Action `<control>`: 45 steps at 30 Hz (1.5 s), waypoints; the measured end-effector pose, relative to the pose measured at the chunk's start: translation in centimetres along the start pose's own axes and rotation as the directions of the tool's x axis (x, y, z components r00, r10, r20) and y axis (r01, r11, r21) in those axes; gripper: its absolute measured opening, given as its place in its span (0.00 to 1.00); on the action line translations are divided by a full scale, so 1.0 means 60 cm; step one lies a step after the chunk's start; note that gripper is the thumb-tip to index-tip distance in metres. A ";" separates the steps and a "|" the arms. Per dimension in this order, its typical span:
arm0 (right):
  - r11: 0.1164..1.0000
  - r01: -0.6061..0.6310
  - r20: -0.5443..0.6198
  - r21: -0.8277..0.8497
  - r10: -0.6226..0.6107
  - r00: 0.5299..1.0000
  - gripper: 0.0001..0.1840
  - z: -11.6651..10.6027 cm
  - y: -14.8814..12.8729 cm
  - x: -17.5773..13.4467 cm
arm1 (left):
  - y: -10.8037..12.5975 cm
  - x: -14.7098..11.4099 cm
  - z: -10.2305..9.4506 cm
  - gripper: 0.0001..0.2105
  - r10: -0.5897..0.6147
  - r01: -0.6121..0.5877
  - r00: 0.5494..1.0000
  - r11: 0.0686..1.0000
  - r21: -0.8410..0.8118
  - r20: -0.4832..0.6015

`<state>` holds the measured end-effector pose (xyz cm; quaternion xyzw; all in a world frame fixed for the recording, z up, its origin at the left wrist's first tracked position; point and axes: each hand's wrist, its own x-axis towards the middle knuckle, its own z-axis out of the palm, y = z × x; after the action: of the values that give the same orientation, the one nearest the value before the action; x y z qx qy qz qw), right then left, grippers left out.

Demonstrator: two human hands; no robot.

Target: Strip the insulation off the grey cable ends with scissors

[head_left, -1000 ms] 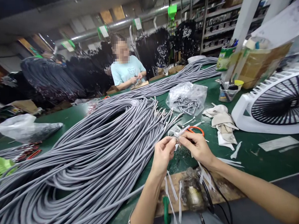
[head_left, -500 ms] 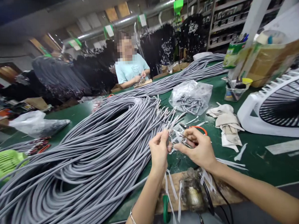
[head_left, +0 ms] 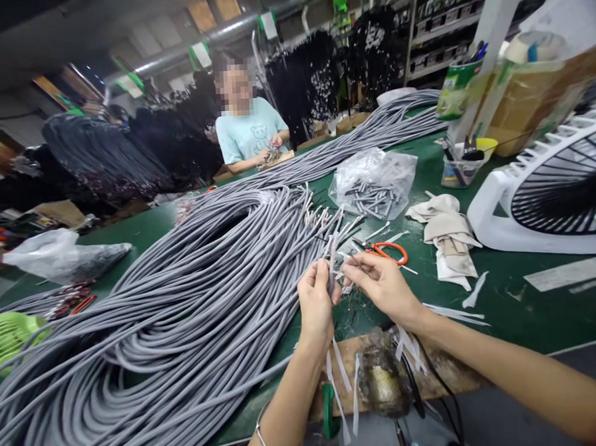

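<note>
Your left hand [head_left: 316, 298] pinches a grey cable [head_left: 332, 258], its end pointing up, above the bench [head_left: 507, 315]. Your right hand [head_left: 384, 288] is just beside it; whether that one grips anything is too small to tell. Coiled cables [head_left: 183, 315] lie leftward.

Bare hands [head_left: 316, 298], uncovered forearms [head_left: 500, 365], one thin, curved, pale silvery bangle [head_left: 262, 440] around the left forearm

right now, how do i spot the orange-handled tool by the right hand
On the green table, find the white fan. Left past the pale cloths, beyond the right hand, lies the orange-handled tool, its bright colour unlike the nearby white strips.
</note>
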<state>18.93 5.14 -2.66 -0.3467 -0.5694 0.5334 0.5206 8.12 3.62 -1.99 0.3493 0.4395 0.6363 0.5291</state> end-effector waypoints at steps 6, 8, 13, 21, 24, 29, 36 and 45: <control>0.897 -0.246 0.269 0.367 0.150 0.951 0.11 -0.022 -0.029 0.000 | 0.003 0.004 -0.006 0.19 -0.036 0.035 0.999 0.999 -0.041 -0.038; 0.914 -0.166 0.208 0.369 0.093 0.974 0.10 -0.046 -0.044 0.003 | 0.003 0.007 -0.009 0.19 -0.054 0.049 0.996 0.997 -0.062 -0.076; 0.951 0.069 -0.042 -0.302 -0.086 0.995 0.21 -0.115 -0.050 0.033 | 0.005 0.006 -0.011 0.14 -0.035 0.030 0.993 0.999 -0.044 -0.115; 0.304 0.471 0.085 -0.828 -0.762 0.642 0.04 -0.047 -0.018 0.002 | 0.000 0.001 -0.014 0.02 0.051 -0.051 0.999 0.999 -0.014 -0.018; 0.239 0.572 0.270 -0.785 -0.699 0.662 0.07 -0.025 -0.008 -0.010 | -0.007 -0.003 -0.016 0.03 0.075 -0.075 0.996 0.997 0.006 0.039; 0.275 0.489 0.298 -0.828 -0.523 0.798 0.07 -0.024 0.002 -0.011 | -0.005 -0.008 -0.013 0.06 0.064 -0.065 0.997 0.997 0.049 0.035; 0.394 0.608 0.442 -0.689 -0.437 0.784 0.08 -0.009 0.012 -0.019 | 0.030 0.000 -0.022 0.14 -0.117 0.111 0.993 0.963 -0.244 -0.008; 0.607 0.368 0.082 -0.704 -0.445 0.892 0.10 -0.034 -0.020 -0.012 | 0.048 0.002 -0.031 0.10 -0.279 0.318 0.939 0.928 -0.194 0.201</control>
<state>21.25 4.72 -1.88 -0.4062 -0.7650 0.1249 0.4840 5.37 3.21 -0.02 0.2692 0.3664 0.5613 0.6915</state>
